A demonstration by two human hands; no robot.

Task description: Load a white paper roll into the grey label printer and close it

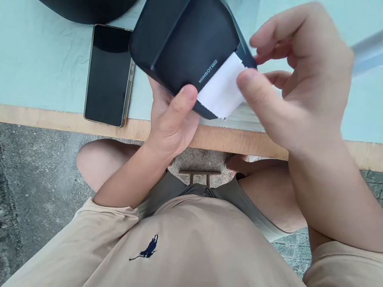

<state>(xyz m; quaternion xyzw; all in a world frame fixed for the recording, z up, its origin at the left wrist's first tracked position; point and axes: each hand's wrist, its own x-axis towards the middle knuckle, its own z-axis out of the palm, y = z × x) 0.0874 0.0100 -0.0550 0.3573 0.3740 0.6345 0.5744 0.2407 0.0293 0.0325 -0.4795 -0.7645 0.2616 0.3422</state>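
Note:
A black label printer [192,34] marked NIIMBOT is tilted above the table's near edge. My left hand [174,115] grips its lower side from below, the thumb resting on the front by the label slot. From that slot a white paper label [223,85] sticks out. My right hand [299,78] has its thumb on the label's outer edge, with the other fingers curled beside the printer's right end. Whether those fingers pinch the label from behind is partly hidden, but thumb and paper touch.
A phone [108,79] with a dark screen lies left of the printer. At the back left stands an open black zippered case [79,0] with grey lining. A white roll [379,45] with a dark end lies at the right. The table has a wooden front edge [236,142].

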